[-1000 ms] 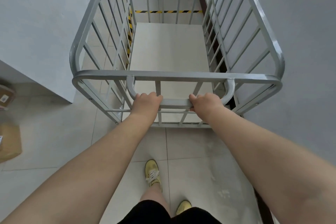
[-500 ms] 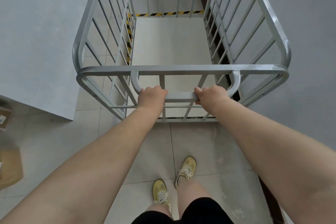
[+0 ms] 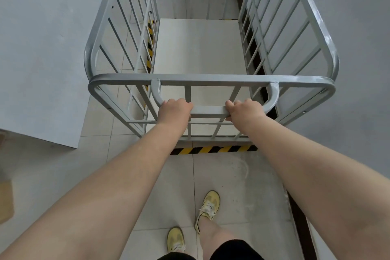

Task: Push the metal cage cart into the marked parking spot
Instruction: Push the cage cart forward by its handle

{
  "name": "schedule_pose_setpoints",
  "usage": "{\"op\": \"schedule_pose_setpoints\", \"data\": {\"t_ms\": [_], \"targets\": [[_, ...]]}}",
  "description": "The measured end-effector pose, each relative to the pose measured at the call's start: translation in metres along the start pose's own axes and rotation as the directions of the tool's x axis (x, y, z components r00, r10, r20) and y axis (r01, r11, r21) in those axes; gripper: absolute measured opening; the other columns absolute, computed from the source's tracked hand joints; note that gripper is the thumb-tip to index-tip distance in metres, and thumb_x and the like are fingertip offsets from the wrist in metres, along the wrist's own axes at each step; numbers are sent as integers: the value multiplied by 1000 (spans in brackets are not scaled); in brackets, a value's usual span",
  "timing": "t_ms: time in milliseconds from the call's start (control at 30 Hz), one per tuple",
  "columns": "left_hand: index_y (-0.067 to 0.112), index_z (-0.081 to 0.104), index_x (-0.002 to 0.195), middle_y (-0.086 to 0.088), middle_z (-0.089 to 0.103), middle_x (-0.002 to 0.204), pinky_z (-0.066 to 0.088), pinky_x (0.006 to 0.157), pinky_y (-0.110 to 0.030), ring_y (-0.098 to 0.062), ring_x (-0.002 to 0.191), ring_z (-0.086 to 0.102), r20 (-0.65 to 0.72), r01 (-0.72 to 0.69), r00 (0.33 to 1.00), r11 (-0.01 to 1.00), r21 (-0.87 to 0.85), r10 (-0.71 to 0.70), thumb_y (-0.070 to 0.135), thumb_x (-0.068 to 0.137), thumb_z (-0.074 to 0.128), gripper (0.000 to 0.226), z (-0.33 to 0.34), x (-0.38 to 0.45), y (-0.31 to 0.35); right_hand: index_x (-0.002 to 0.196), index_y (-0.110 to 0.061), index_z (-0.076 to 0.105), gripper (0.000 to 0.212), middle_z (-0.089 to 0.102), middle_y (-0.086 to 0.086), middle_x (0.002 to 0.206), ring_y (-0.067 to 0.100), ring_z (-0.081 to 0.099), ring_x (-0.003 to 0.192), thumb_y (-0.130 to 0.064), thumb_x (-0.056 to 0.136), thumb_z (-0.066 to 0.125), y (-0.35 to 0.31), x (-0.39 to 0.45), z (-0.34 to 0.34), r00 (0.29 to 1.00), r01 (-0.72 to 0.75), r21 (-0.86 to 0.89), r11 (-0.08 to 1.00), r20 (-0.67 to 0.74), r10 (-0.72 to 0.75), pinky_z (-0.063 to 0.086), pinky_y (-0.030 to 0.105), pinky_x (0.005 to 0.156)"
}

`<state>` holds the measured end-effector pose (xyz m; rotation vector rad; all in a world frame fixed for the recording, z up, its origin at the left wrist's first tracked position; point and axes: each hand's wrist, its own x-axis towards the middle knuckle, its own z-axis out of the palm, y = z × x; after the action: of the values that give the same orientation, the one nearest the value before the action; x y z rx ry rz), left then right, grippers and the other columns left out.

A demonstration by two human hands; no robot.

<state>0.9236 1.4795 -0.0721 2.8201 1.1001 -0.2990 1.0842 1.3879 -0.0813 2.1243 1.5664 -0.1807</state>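
Both hands grip the cart's handle (image 3: pixel 207 110), the left hand (image 3: pixel 174 112) near its left bend and the right hand (image 3: pixel 244 112) near its right bend, fingers curled over the flat bar, arms stretched forward. The cart (image 3: pixel 211 82) stands straight ahead of the hands, its long axis running away from the person, so any push goes along its length; the two hands sit level on the bar and neither looks nearer than the other. A strip of black-and-yellow tape (image 3: pixel 213 150) lies across the floor just near of the cart's near end, and a second strip (image 3: pixel 150 46) runs lengthwise along the cart's left side, seen through the bars. Judging by this, the cart's base already sits inside the marked spot, with the near strip just behind it; whether the far end meets a far line is hidden by the cart's white deck (image 3: pixel 199 48). The right side stands close to a grey wall (image 3: pixel 358 69) with a dark skirting at its foot, leaving little room there, and a pale block (image 3: pixel 42 48) closes the left side beyond a band of floor. The floor (image 3: pixel 232 186) is smooth light tile, slightly scuffed, which should let the cart roll easily. Yellow shoes (image 3: pixel 207 205) stand near of the tape.
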Motion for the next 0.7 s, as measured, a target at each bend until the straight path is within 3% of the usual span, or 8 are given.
{"op": "schedule_pose_setpoints", "data": {"t_ms": [567, 700], "targets": [[11, 59, 114, -10, 61, 105, 36, 67, -32, -29, 98, 58, 10, -30, 1000, 999, 39, 29, 16, 98, 49, 19, -5, 6, 0, 133, -16, 33, 40, 57, 8, 113, 26, 55, 100, -27, 99, 49, 7, 6, -3, 1000, 14, 21, 1000, 27, -14, 39, 31, 66], [10, 58, 112, -10, 61, 104, 44, 74, -36, -29, 99, 58, 21, -17, 1000, 998, 57, 16, 10, 96, 51, 17, -4, 2, 4, 137, -16, 29, 42, 56, 8, 114, 25, 55, 99, -26, 100, 46, 5, 1, 0, 999, 25, -13, 1000, 24, -25, 39, 31, 64]]}}
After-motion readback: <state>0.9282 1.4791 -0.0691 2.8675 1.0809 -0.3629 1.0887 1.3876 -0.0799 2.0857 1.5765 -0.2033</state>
